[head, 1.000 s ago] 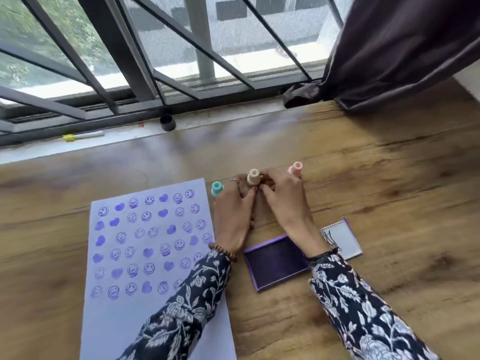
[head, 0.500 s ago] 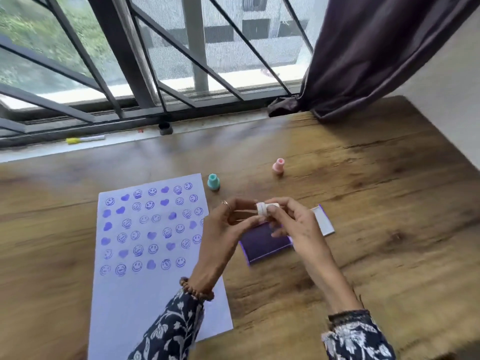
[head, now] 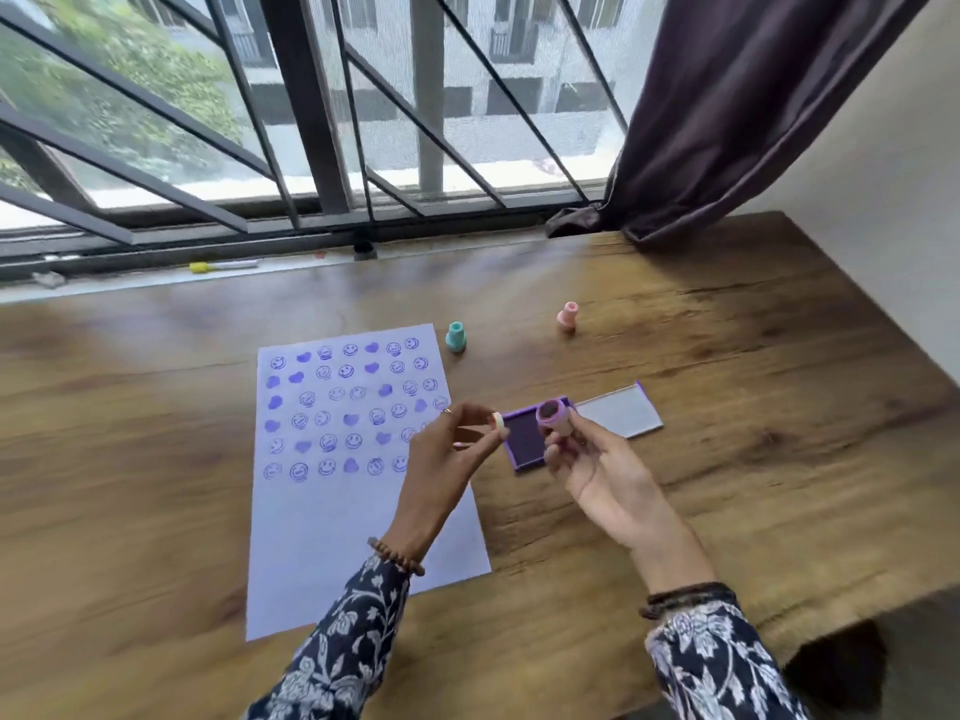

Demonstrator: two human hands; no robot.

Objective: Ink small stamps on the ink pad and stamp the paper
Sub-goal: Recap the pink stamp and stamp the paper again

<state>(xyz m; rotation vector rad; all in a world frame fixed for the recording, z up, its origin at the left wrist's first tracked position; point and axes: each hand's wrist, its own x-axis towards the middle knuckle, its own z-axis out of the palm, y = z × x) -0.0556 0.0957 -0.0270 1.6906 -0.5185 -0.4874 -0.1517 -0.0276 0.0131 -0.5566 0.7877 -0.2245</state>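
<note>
My right hand [head: 597, 470] holds a small beige stamp [head: 553, 418] tilted up, so its purple inked face shows. My left hand [head: 447, 449] pinches the stamp's small cap [head: 497, 421] between thumb and fingers, apart from the stamp. Both hover just above the open purple ink pad [head: 524, 441], whose lid [head: 618, 415] lies flat to its right. The white paper [head: 353, 511] lies to the left, its upper half covered with purple smileys and hearts. A teal stamp [head: 456, 336] and a pink stamp [head: 567, 316] stand upright on the wooden table beyond.
The wooden table [head: 753, 459] ends at a wall on the right and a window sill at the back. A yellow-capped marker [head: 221, 265] and a small dark cap [head: 363, 248] lie on the sill. A dark curtain [head: 701, 148] hangs at the back right.
Both hands lifted the beige stamp from between the other stamps toward me. The cap has come off into my left hand, and my right hand turned the stamp face up.
</note>
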